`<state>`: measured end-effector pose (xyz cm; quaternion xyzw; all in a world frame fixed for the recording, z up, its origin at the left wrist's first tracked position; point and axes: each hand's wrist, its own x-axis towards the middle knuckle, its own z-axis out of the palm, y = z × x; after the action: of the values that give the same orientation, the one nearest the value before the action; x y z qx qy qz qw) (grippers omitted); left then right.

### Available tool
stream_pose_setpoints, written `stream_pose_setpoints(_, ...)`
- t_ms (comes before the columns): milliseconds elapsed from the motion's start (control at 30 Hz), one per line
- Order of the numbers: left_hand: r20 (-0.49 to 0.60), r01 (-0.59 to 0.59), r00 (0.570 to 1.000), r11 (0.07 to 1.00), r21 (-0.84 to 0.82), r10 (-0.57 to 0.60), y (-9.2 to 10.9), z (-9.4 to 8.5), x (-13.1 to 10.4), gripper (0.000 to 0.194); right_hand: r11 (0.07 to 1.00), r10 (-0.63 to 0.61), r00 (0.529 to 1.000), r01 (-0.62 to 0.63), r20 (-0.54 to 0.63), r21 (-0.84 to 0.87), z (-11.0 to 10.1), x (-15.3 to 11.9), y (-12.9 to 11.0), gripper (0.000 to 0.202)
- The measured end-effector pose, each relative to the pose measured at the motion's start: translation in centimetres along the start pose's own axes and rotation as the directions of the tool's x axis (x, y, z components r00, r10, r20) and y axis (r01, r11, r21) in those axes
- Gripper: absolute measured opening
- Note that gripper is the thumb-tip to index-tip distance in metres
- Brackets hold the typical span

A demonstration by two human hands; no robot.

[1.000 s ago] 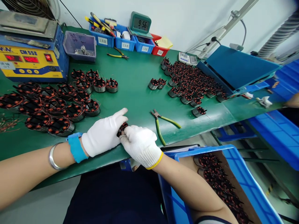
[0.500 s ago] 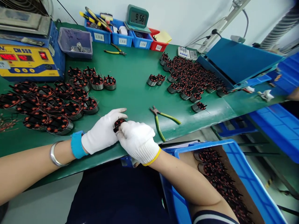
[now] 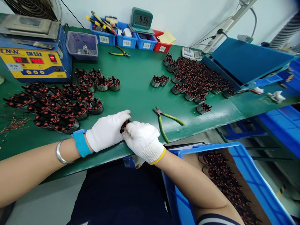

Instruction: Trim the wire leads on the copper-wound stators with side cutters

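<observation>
Between my two white-gloved hands, near the front edge of the green table, is a small copper-wound motor stator [image 3: 125, 125], mostly covered by fingers. My left hand [image 3: 107, 129] wraps it from the left, with a blue strap at the wrist. From the right, my right hand [image 3: 143, 139] pinches at its near side; the fingertips are partly hidden, so any wire between them cannot be made out. Just right of my hands lie green-handled cutting pliers [image 3: 160, 115], jaws pointing away. Left of my hands stands a group of stators [image 3: 67, 124] with loose wire ends.
More stators [image 3: 192, 78] crowd the right of the table beside a blue box [image 3: 253, 62]. A blue crate [image 3: 260, 184] of stators stands at my right. A yellow-blue solder pot unit [image 3: 35, 62], tool bins [image 3: 126, 41], a clock [image 3: 141, 19] and wire scraps [image 3: 15, 122] are around.
The whole view has shifted slightly, so things appear a little further right. Both hands keep the stator between them with almost the same grip.
</observation>
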<state>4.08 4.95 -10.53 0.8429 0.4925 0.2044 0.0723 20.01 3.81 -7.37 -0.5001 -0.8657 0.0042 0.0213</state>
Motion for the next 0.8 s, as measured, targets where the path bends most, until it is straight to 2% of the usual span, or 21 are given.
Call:
stream_pose_setpoints(233, 0.005, 0.088, 0.996, 0.995, -0.043, -0.088, -0.4, 0.1, -0.1, 0.042, 1.000, -0.020, 0.999, 0.021, 0.036, -0.016, 0.4, -0.4, 0.3, 0.030)
stream_pose_setpoints(400, -0.030, 0.067, 0.997, 0.997, -0.048, -0.069, -0.5, 0.3, -0.2, 0.041, 0.999, -0.021, 1.000, 0.022, 0.021, -0.025, 0.8, -0.5, 0.3, 0.034)
stream_pose_setpoints(600, -0.034, 0.075, 0.996, 0.996, -0.052, -0.077, -0.5, 0.3, -0.1, 0.044, 0.999, -0.040, 0.999, 0.040, 0.004, -0.007, 0.2, -0.9, 0.7, 0.035)
stream_pose_setpoints(700, -0.029, 0.114, 0.993, 0.991, -0.070, -0.116, -0.5, 0.1, -0.1, 0.046, 0.999, 0.009, 1.000, -0.008, 0.029, -0.044, -0.3, -1.1, 1.5, 0.029)
stream_pose_setpoints(800, -0.023, 0.152, 0.988, 0.983, -0.104, -0.155, -0.5, -0.2, -0.1, 0.046, 0.987, 0.134, 0.991, -0.132, 0.011, -0.086, -0.7, -1.1, 2.7, 0.026)
